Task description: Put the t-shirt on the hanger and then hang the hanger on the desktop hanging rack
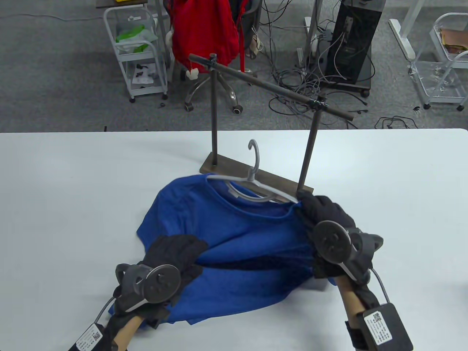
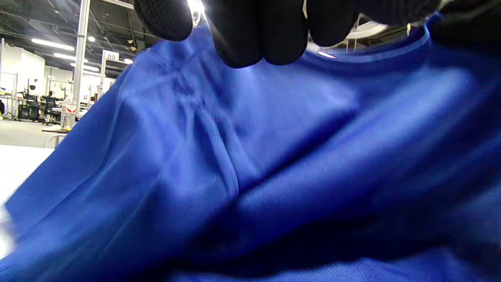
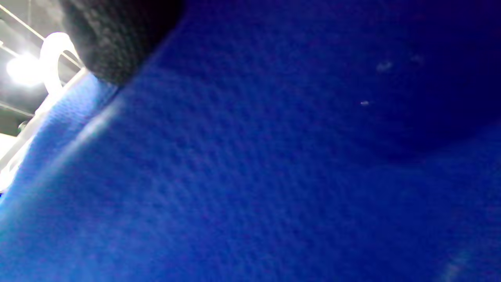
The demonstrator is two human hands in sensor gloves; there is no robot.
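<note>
I see the blue t-shirt lying on the white table, bunched just in front of the desktop hanging rack. The grey hanger sits in the neck opening — hook up, left arm tucked under the fabric, right arm partly exposed. The hanger is not on the rack bar yet.

Left hand grips a fold of the shirt's front near the lower left; in the left wrist view the fingertips curl down onto the cloth. Right hand is closed on the shirt's right shoulder by the hanger's arm end, just beside the rack's right post. The right wrist view is nearly all blue fabric — one fingertip at the top left, hanger hook pale behind it.
</note>
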